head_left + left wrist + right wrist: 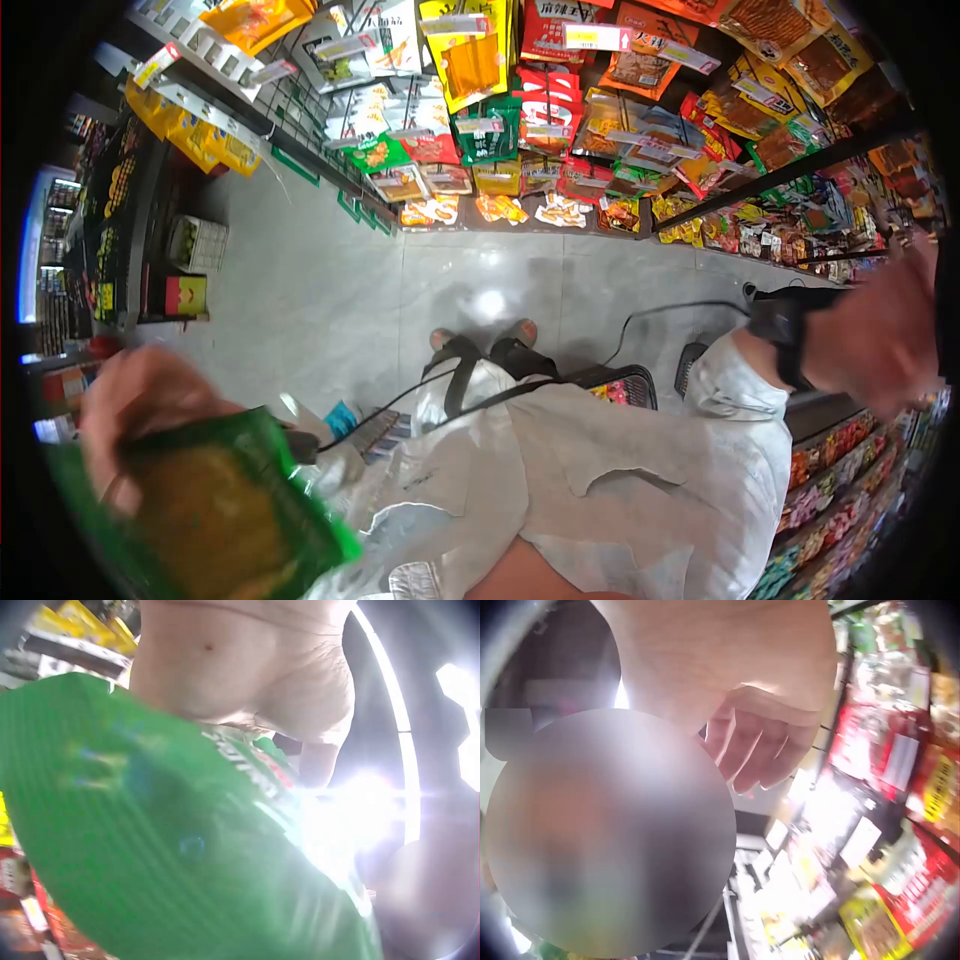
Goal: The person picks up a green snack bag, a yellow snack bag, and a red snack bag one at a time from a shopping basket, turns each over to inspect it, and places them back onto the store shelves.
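At the lower left of the head view, the left hand (150, 410) grips a green packet (210, 500) with a clear middle showing brownish contents. The same green packet (150, 817) fills much of the left wrist view, below the left hand (247, 667); some fingers are hidden behind it. The right hand (880, 330) is raised at the right edge of the head view, blurred, near the hanging snack packets. In the right wrist view the right hand (742, 705) has loosely bent fingers (757, 750) and nothing visible in them.
Racks of hanging snack packets (465, 65) stand ahead and to the right. A shelf with a white crate (200, 245) is at the left. Beside the person's legs is a dark basket (640, 385) with colourful items. A black cable (660, 308) crosses above the tiled floor (300, 290).
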